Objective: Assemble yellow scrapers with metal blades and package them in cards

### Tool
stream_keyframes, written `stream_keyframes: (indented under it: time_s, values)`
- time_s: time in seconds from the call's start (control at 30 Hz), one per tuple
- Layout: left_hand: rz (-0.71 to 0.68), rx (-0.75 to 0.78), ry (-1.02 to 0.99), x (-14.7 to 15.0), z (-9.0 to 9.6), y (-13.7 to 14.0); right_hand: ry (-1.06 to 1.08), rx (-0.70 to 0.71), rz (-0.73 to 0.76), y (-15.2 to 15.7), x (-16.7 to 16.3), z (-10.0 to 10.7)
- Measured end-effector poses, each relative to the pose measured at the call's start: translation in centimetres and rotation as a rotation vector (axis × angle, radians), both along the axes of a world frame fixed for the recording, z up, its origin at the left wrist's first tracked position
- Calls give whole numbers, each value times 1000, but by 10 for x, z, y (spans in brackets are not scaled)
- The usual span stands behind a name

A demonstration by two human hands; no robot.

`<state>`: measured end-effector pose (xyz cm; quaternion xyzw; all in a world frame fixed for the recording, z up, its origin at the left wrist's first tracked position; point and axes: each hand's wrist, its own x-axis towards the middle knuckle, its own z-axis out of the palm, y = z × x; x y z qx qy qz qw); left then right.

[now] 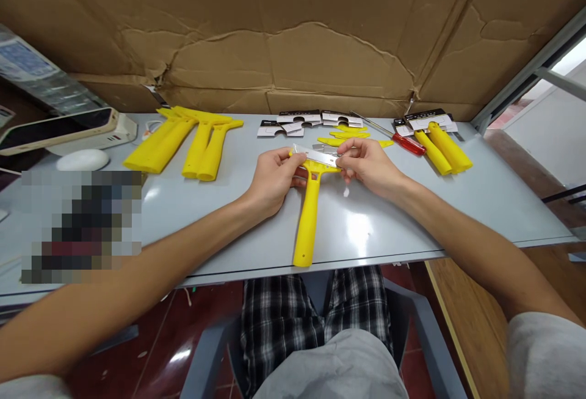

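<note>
We see the metal strip [320, 157] along the head of the yellow tool [312, 194], crosswise to its handle [306, 225], which points at the near edge of the desk [256, 240]; our left hand [274, 179] clamps the left end, our right hand [368, 164] pinches the right, both equally near.

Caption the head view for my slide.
Left hand and right hand hold a metal strip at the head of a yellow T-shaped tool.
</note>
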<state>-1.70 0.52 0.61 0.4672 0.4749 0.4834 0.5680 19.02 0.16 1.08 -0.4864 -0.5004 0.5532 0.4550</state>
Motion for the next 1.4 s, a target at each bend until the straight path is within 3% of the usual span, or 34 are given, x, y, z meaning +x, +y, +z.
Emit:
stream_keyframes:
  time_s: [0.13,0.47,0.77,0.97,1.2,1.4]
  values:
    - [9,-2,-4,-1,0,0,15,-56,-4,0,-2,0]
    - [34,27,-31,0,-2,-1,-24,-188,147,-1,0,-5]
    - [-49,-76,-32,-4,6,4,-20,-176,71,-4,-3,4]
    - [-19,-92,-42,-5,6,6,-26,-160,77,-5,-3,4]
    - [3,-48,-8,-3,6,3,19,-244,126,-2,-1,0]
    - [8,-50,-23,-2,8,2,82,-244,45,-6,-7,3]
